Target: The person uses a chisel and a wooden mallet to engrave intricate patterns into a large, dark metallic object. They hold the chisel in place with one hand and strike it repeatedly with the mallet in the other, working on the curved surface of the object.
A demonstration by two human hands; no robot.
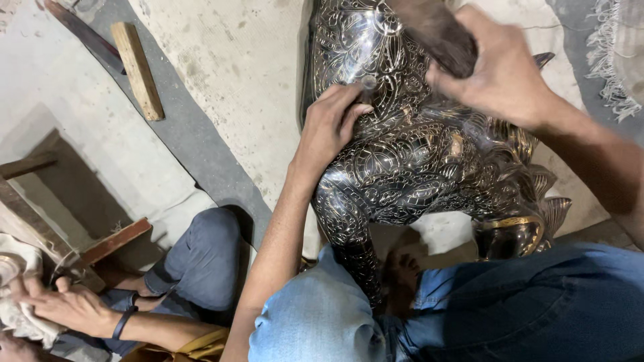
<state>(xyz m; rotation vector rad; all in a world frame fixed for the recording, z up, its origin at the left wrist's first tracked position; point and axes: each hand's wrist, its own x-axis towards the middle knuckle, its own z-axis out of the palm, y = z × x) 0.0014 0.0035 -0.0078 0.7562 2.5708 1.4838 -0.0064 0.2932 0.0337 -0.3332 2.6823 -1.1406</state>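
Note:
A large black metal figure [409, 161] with fine engraved leaf patterns in silver and gold lies across my lap. My left hand [329, 127] rests on its flank and pinches a thin metal punch [367, 84], tip down on the surface. My right hand [500, 67] is raised just above it, closed around a dark wooden mallet [436, 33] whose head is blurred. My knees in blue denim [322, 315] sit under the figure.
Another person sits at the lower left, with a hand [67, 305] on pale cloth and a knee in dark jeans [208, 258]. A wooden stick [137, 70] lies on the floor at upper left. A fringed mat [614, 53] is at upper right.

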